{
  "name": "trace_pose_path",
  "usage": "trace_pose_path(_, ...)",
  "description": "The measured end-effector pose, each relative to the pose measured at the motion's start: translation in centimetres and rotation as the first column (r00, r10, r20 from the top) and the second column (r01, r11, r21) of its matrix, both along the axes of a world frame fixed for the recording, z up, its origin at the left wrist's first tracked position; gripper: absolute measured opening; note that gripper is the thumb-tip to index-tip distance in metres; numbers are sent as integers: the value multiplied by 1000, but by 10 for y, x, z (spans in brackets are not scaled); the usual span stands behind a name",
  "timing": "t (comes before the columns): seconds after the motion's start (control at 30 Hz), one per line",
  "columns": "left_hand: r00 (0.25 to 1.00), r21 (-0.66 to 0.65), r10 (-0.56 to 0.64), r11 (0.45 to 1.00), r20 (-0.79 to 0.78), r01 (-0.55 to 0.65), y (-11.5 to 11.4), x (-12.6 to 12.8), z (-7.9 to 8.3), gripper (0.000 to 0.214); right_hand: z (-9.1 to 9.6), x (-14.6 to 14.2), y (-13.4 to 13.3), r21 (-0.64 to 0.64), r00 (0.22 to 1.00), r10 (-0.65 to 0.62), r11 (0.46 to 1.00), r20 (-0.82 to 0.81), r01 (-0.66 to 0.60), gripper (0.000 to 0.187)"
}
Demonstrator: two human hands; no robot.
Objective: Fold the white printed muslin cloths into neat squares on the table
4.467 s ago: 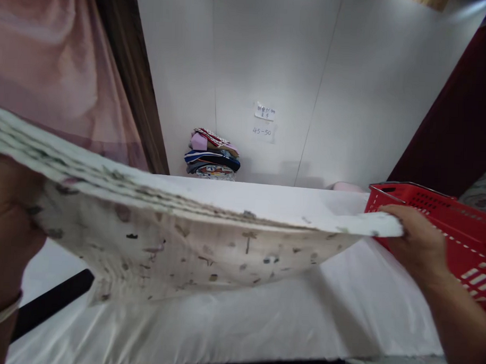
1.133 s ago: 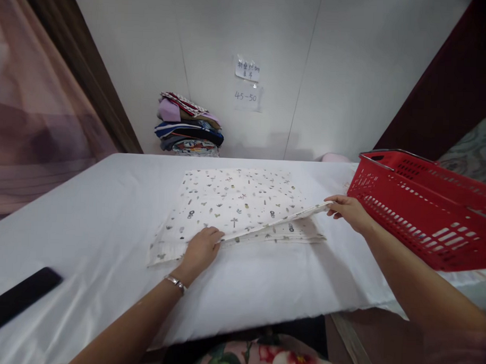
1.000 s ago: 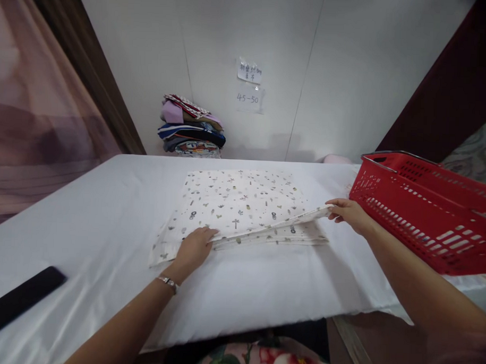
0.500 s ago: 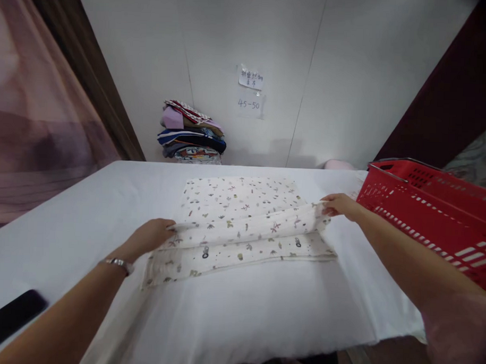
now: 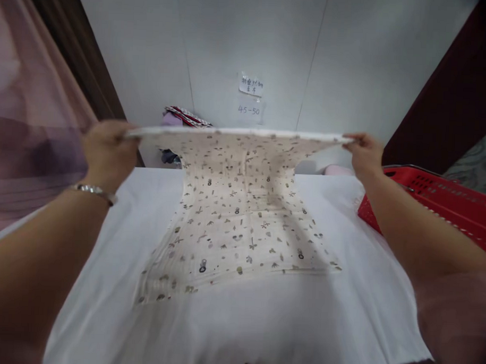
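Holds a pale printed cloth (image 5: 241, 219) up by its top edge, stretched flat and level between both hands. Grips the left corner in the left hand (image 5: 108, 152), closed around the fabric, with a silver bracelet (image 5: 92, 190) on that wrist. Pinches the right corner in the right hand (image 5: 361, 153), thumb and fingers shut on the edge. Lets the lower part of the cloth rest on the white-draped desk (image 5: 262, 320), spread toward the near side, with the lifted part sloping up from it toward the wall (image 5: 152, 51). Shows small dark motifs scattered all over the fabric, too blurred to make out. Has a red basket (image 5: 445, 210) at the desk's right end, just beyond the right forearm and apart from the cloth. Faces a handwritten note (image 5: 251, 85) on the wall and, under it, a label (image 5: 249, 110) reading 45-50, both just above the raised edge. Hides most of a stack of folded clothes (image 5: 183, 115) behind the lifted left corner, at the back of the desk against the wall. Glimpses a small pink thing (image 5: 335, 169) below the right hand at the desk's far side, too hidden to identify. Stands beside a pink curtain (image 5: 26, 116) on the left, with a dark wooden frame (image 5: 83, 65) between it and the wall
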State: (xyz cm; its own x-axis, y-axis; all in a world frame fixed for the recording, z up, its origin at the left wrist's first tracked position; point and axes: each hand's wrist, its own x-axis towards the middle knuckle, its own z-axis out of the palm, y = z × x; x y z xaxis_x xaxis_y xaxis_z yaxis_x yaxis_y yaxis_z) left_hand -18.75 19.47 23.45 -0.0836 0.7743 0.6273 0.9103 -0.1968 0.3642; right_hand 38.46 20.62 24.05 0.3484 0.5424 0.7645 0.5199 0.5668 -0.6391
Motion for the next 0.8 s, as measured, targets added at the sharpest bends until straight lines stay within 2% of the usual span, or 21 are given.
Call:
trace_pose_path(0.03, 999, 59, -21, 998, -50, 24, -13, 3, -17, 62, -20, -1, -11, -126, 1000, 16, 992, -2, -16, 17)
trace_pose_path(0.07, 995, 33, -47, 998, -84, 50, -25, 5, -37, 57, -42, -2, -22, -228, 1000, 19, 974, 2, -18, 18)
trace_pose_path(0.1, 988, -53, -90, 995, -127, 84, -36, 6, -58, 53, -65, -3, -33, -321, 999, 42, 947, 32, -30, 20)
trace_pose_path(0.2, 986, -248, -92, 967, -137, 56, -59, 1, -117, 43, -129, -5, -60, -522, 993, 110, 850, 50, -68, 23)
trace_pose_path(0.3, 986, -417, -136, 905, -99, 83, -77, -5, -156, 38, -174, -4, -81, -648, 987, 152, 757, 52, -83, 21)
trace_pose_path(0.4, 992, -486, -120, 869, -25, 93, -96, -9, -169, 37, -192, -3, -100, -686, 986, 165, 721, 27, -102, 20)
trace_pose_path(0.53, 996, -431, -44, 899, 75, 72, -120, -15, -173, 38, -194, -3, -128, -610, 989, 121, 778, -90, -151, 23)
trace_pose_path(0.57, 996, -422, -35, 904, 80, 65, -125, -18, -176, 37, -195, -4, -135, -605, 987, 123, 779, -106, -162, 22)
trace_pose_path(0.63, 997, -442, -54, 894, 53, 71, -133, -22, -186, 35, -202, -5, -150, -654, 986, 133, 737, -105, -169, 21)
trace_pose_path(0.73, 989, -510, -147, 850, 9, 131, -144, -23, -199, 32, -213, -7, -166, -744, 988, 130, 652, -78, -145, 18)
trace_pose_path(0.8, 989, -508, -146, 851, 11, 131, -149, -20, -202, 33, -218, -7, -173, -733, 990, 113, 667, -80, -135, 20)
